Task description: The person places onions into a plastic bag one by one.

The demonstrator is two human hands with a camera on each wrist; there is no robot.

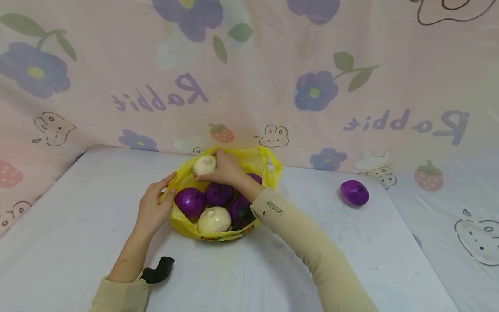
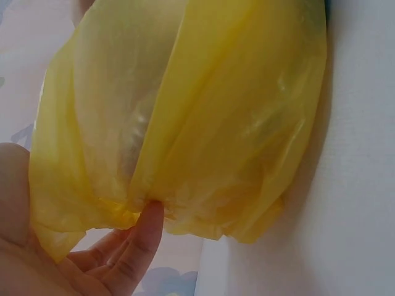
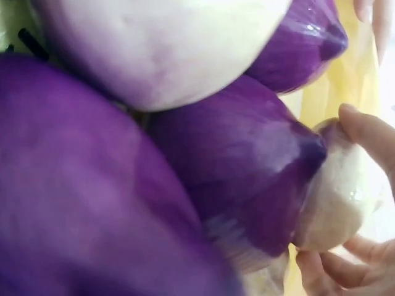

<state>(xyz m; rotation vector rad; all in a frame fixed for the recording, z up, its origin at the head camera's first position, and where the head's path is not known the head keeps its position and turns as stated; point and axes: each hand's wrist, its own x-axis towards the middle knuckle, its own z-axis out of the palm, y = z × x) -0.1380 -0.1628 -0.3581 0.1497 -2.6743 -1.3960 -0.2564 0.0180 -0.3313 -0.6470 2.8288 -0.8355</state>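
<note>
A yellow plastic bag (image 1: 183,225) lies open-mouthed on the table, with several purple onions (image 1: 190,203) and a white onion (image 1: 214,220) inside. My left hand (image 1: 153,210) pinches the bag's left rim; in the left wrist view its fingers (image 2: 139,253) are at the gathered edge of the yellow plastic. Over the far side of the bag's mouth, my right hand (image 1: 227,168) holds a second white onion (image 1: 204,166) between thumb and fingers. The right wrist view shows this white onion (image 3: 336,191) beside a purple onion (image 3: 241,160). My right forearm hides part of the bag's contents.
One purple onion (image 1: 354,193) lies apart at the right of the white table (image 1: 312,203). A printed curtain (image 1: 249,86) hangs behind the table's back edge. A black angled piece (image 1: 159,271) sits at my left wrist.
</note>
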